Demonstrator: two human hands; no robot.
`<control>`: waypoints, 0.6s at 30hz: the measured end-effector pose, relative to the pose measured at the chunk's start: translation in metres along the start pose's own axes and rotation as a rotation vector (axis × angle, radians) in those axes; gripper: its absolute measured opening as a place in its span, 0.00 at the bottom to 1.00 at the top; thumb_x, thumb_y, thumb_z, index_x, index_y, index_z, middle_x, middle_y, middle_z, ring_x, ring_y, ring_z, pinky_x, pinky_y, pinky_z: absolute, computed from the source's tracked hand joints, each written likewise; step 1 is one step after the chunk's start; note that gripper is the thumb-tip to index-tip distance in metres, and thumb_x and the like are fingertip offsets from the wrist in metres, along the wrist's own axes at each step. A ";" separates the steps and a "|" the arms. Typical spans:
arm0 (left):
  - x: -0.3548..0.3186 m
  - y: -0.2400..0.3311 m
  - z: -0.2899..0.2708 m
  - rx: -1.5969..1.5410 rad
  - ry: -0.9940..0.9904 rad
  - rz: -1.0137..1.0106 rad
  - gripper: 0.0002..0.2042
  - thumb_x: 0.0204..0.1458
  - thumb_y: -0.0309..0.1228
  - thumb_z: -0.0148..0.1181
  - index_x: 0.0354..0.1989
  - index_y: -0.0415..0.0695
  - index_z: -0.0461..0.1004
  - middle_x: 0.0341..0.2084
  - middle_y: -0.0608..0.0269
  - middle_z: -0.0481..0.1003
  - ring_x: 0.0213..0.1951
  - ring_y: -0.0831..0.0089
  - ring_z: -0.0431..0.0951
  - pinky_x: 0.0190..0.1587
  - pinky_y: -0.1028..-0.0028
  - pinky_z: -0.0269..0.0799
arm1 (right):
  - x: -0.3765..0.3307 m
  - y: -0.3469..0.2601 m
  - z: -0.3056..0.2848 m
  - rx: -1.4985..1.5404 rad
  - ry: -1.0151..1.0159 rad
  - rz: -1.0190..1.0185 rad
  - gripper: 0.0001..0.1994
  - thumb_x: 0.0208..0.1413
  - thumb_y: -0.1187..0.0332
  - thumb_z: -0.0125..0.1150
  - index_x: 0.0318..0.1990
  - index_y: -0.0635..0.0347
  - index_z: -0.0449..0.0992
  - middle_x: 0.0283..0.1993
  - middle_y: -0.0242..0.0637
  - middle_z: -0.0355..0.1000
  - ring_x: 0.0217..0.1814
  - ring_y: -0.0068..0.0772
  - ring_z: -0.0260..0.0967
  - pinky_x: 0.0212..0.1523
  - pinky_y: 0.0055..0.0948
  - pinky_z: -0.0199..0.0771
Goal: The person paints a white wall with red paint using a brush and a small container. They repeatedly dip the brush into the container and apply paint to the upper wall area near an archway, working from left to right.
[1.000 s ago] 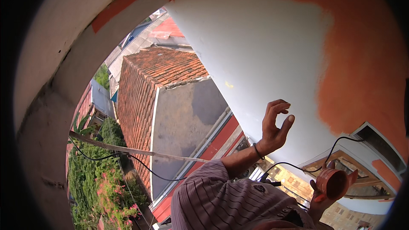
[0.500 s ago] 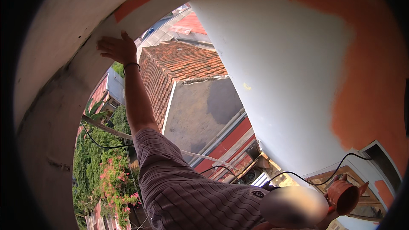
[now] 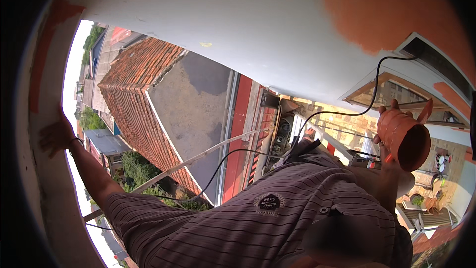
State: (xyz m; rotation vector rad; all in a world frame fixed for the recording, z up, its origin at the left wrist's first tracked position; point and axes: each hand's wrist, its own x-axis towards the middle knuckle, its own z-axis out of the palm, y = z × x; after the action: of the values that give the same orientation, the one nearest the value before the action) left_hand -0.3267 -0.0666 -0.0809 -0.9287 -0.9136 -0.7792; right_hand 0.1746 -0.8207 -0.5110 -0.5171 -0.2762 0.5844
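My left hand (image 3: 57, 136) lies with its fingers spread against the pale edge of the wall opening (image 3: 52, 84), below a strip of orange paint. A dark band circles that wrist. On the right side, my right hand (image 3: 387, 150) grips a round, orange paint-smeared cup (image 3: 396, 131), its open mouth tilted toward me. Some of its fingers curl round the cup's side and back. An orange pointed piece (image 3: 425, 111) sticks up beside the rim; I cannot tell what it is. The large white wall (image 3: 238, 25) carries an orange painted patch (image 3: 377, 10).
Far below is a tiled roof (image 3: 134, 64) with a grey gable wall (image 3: 193, 89). A black cable (image 3: 342, 113) hangs across to a framed opening (image 3: 436, 59). A pole (image 3: 198, 156) crosses beneath my left arm. Beside white rails (image 3: 329, 144), a foot (image 3: 310, 133) shows low down.
The view has swung round, so more of my torso and the ground below shows. My left hand stays flat on the wall edge; the cup in my right hand is now more fully in view.
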 end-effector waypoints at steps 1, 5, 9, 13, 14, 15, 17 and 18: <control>-0.001 -0.002 -0.005 -0.108 0.071 0.084 0.77 0.33 0.96 0.31 0.73 0.27 0.61 0.67 0.13 0.61 0.66 0.11 0.60 0.52 0.06 0.50 | -0.006 -0.002 0.000 -0.082 0.175 -0.037 0.25 0.72 0.50 0.58 0.72 0.43 0.72 0.74 0.58 0.66 0.69 0.67 0.71 0.27 0.45 0.91; -0.003 0.004 -0.016 0.659 -0.344 0.253 0.78 0.30 0.97 0.30 0.75 0.34 0.61 0.67 0.15 0.61 0.67 0.13 0.61 0.52 0.06 0.51 | -0.019 -0.011 0.010 -0.049 0.137 -0.137 0.33 0.72 0.50 0.57 0.80 0.36 0.53 0.76 0.59 0.62 0.72 0.69 0.67 0.33 0.50 0.92; -0.003 0.013 -0.015 0.866 -0.425 0.279 0.54 0.53 0.75 0.48 0.76 0.38 0.58 0.67 0.16 0.60 0.67 0.13 0.62 0.52 0.05 0.52 | -0.024 -0.016 0.026 -0.217 0.263 -0.212 0.40 0.73 0.52 0.56 0.84 0.23 0.37 0.70 0.61 0.69 0.65 0.68 0.75 0.30 0.45 0.91; -0.004 0.011 -0.012 0.826 -0.361 0.232 0.52 0.55 0.71 0.54 0.76 0.38 0.57 0.66 0.17 0.62 0.65 0.15 0.64 0.50 0.07 0.55 | -0.030 -0.022 0.030 -0.259 0.257 -0.222 0.40 0.72 0.53 0.57 0.83 0.18 0.39 0.71 0.60 0.67 0.63 0.64 0.74 0.29 0.42 0.89; -0.003 0.008 -0.013 0.722 -0.415 0.250 0.54 0.53 0.73 0.55 0.76 0.38 0.57 0.66 0.17 0.62 0.65 0.15 0.65 0.50 0.07 0.57 | -0.030 -0.025 0.030 -0.171 0.004 -0.214 0.41 0.71 0.52 0.59 0.83 0.20 0.40 0.74 0.62 0.63 0.67 0.67 0.69 0.32 0.45 0.90; -0.005 0.007 -0.014 0.749 -0.390 0.234 0.60 0.47 0.79 0.56 0.76 0.38 0.56 0.67 0.18 0.61 0.66 0.16 0.64 0.51 0.09 0.57 | -0.029 -0.025 0.030 -0.236 0.085 -0.223 0.41 0.71 0.50 0.58 0.83 0.21 0.40 0.73 0.60 0.64 0.67 0.65 0.70 0.34 0.43 0.89; -0.006 0.003 -0.021 0.531 -0.441 0.163 0.73 0.31 0.90 0.54 0.79 0.40 0.54 0.72 0.21 0.58 0.72 0.19 0.57 0.57 0.11 0.52 | -0.026 -0.026 0.028 -0.298 0.200 -0.229 0.40 0.70 0.46 0.56 0.83 0.25 0.42 0.73 0.58 0.66 0.67 0.62 0.72 0.38 0.40 0.88; -0.007 -0.001 -0.027 0.408 -0.458 0.134 0.74 0.35 0.91 0.48 0.81 0.40 0.49 0.73 0.22 0.56 0.75 0.22 0.52 0.62 0.11 0.44 | -0.022 -0.025 0.025 -0.336 0.328 -0.215 0.40 0.70 0.44 0.55 0.83 0.26 0.42 0.73 0.57 0.67 0.67 0.60 0.73 0.40 0.38 0.87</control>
State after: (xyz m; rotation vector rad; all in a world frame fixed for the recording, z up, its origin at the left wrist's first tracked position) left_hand -0.3219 -0.0901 -0.0950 -0.8040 -1.3354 -0.2451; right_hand 0.1585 -0.8412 -0.4787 -0.8848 -0.1142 0.2366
